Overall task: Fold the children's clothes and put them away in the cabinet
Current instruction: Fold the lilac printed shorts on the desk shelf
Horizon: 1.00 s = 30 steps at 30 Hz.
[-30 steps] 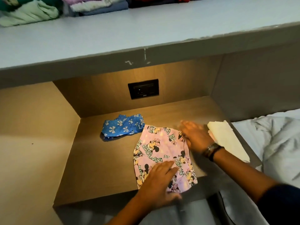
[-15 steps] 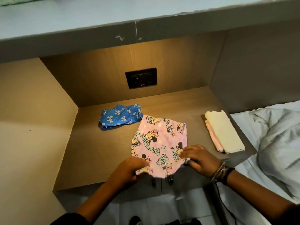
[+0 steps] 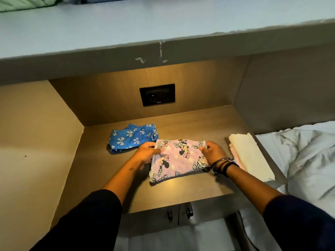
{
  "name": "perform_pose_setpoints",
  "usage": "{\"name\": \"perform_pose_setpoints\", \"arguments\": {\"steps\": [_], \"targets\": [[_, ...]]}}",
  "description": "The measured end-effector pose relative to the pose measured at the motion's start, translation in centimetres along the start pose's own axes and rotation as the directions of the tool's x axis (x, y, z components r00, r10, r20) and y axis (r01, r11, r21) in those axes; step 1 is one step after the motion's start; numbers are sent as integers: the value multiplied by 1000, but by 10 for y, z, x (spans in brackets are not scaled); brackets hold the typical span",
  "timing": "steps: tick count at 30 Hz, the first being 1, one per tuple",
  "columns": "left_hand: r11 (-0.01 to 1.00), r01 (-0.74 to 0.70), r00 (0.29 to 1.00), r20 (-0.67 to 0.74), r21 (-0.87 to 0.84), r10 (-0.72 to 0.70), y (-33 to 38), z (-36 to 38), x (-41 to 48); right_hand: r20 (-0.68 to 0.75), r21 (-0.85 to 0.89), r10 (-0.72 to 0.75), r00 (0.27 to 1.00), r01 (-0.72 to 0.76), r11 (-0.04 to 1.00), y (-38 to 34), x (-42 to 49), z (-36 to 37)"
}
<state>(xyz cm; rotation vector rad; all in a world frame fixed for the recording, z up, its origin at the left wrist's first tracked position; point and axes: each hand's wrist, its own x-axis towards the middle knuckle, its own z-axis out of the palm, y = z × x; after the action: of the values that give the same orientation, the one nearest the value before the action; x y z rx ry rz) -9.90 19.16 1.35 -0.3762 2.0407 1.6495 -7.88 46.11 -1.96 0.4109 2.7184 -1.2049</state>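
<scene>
Nearest the camera: two forearms in dark sleeves reach forward over the front edge of the wooden bench (image 3: 190, 192). Below that edge, two dark cabinet handles (image 3: 179, 212) show, side by side.

Mid-bench: pink cartoon-print garment (image 3: 178, 159) lies folded into a wide, short rectangle, flat on the bench surface, roughly centred between the side walls. Left hand (image 3: 146, 153) sits at the garment's left end, grip closed on the fabric edge, thumb on top. Right hand (image 3: 214, 153) sits at the right end, grip likewise pinched on the upper right corner of the cloth. Dark and metal bands (image 3: 222, 164) circle the right wrist.

Right of the right hand: a cream folded cloth (image 3: 250, 156) stacked over a pale pink layer, lying along the bench's right edge, just beside the wrist but apart from the pink garment. Beyond that edge, rumpled white bedding (image 3: 306, 156).

Behind and left of the left hand: blue bow-print garment (image 3: 132, 137), loosely bunched, its near edge touching or nearly touching the pink garment's far left corner; cannot tell which.

Back wall of the niche: a black socket plate (image 3: 157, 95), lit from above.

Farthest: a grey upper shelf (image 3: 163, 24) spans the whole width, its front edge chipped. On it, at the top left corner, a green folded item (image 3: 23, 3), and beside it something blue, mostly cut off by the frame.
</scene>
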Motion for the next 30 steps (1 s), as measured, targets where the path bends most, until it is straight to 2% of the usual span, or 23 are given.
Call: {"name": "perform_pose_setpoints", "arguments": {"steps": [2, 3, 4, 5, 6, 7, 8, 9, 10, 12, 14, 17, 19, 21, 24, 25, 27, 30], "targets": [[998, -55, 992, -117, 17, 57, -9, 10, 9, -47, -183, 3, 999, -12, 983, -3, -2, 0], [991, -118, 976, -174, 67, 128, -12, 16, 9, -109, -301, -50, 993, 15, 953, -3, -7, 2], [959, -188, 944, -231, 213, 236, -15, 22, 7, -179, -426, -162, 970, 72, 902, -3, -14, 5], [867, -233, 888, -266, 441, 374, -20, 27, 6, -216, -533, -296, 931, 141, 834, -3, -22, 11], [698, -259, 809, -245, 668, 535, -26, 30, 4, -214, -605, -421, 881, 219, 766, -4, -31, 17], [490, -286, 733, -142, 823, 666, -30, 32, 1, -169, -640, -509, 844, 298, 708, -7, -39, 22], [299, -330, 703, 21, 895, 711, -33, 31, 0, -65, -653, -537, 841, 371, 660, -9, -45, 28], [150, -388, 710, 191, 909, 677, -36, 30, -1, 55, -649, -508, 859, 418, 636, -10, -49, 33], [68, -433, 743, 314, 899, 591, -39, 27, -1, 167, -636, -425, 890, 427, 643, -8, -51, 37], [107, -437, 841, 364, 893, 400, -44, 20, -6, 276, -634, -280, 919, 393, 666, -4, -47, 41], [161, -413, 877, 345, 896, 333, -40, 16, -17, 298, -669, -252, 921, 389, 634, -9, -31, 36], [95, -488, 849, 446, 868, 282, -31, 29, -43, 389, -735, -179, 904, 421, 531, -39, 4, 22], [33, -537, 819, 512, 843, 259, -34, 43, -63, 475, -707, -153, 867, 479, 520, -58, 15, 21], [7, -599, 772, 576, 800, 270, -43, 52, -76, 546, -635, -210, 811, 564, 528, -66, 11, 29], [88, -658, 734, 611, 748, 295, -57, 54, -81, 576, -554, -360, 734, 674, 488, -54, -10, 36], [100, -652, 735, 596, 751, 323, -63, 50, -80, 575, -527, -413, 706, 706, 474, -47, -16, 35], [63, -618, 750, 565, 783, 344, -79, 40, -77, 530, -459, -525, 666, 746, 483, -30, -30, 28], [9, -566, 799, 545, 825, 254, -90, 24, -74, 529, -412, -579, 621, 784, 464, 5, -58, 20]]}}
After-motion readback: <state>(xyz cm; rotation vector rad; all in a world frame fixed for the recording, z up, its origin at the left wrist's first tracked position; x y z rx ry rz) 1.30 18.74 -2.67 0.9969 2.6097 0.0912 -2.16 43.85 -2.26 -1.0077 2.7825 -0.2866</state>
